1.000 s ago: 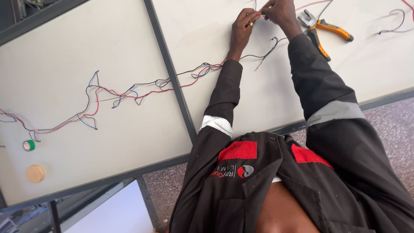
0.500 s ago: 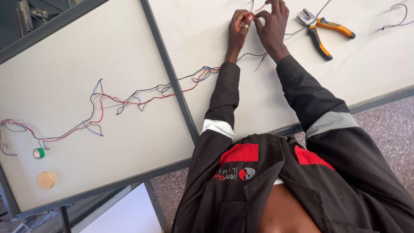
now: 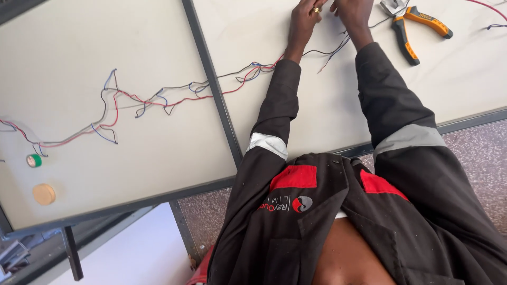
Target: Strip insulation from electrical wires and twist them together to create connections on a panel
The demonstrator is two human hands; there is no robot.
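1. Pale tabletop panels (image 3: 132, 174) are divided by a dark frame bar (image 3: 211, 84).
2. Twisted red, blue and black wires (image 3: 158, 97) are stretched leftward from the bar, kept taut for working.
3. Right of the bar, the wire ends are apparently pinched by the left hand (image 3: 305, 21) and right hand (image 3: 353, 13), fingers closed.
4. Orange-handled pliers (image 3: 409, 31) are left further right.

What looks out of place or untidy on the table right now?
Nothing looks damaged or spilled. The bundle of thin wires straggles loosely across both table panels, kinked and looping, up to the left hand and right hand. Orange-handled pliers lie beside the right hand.
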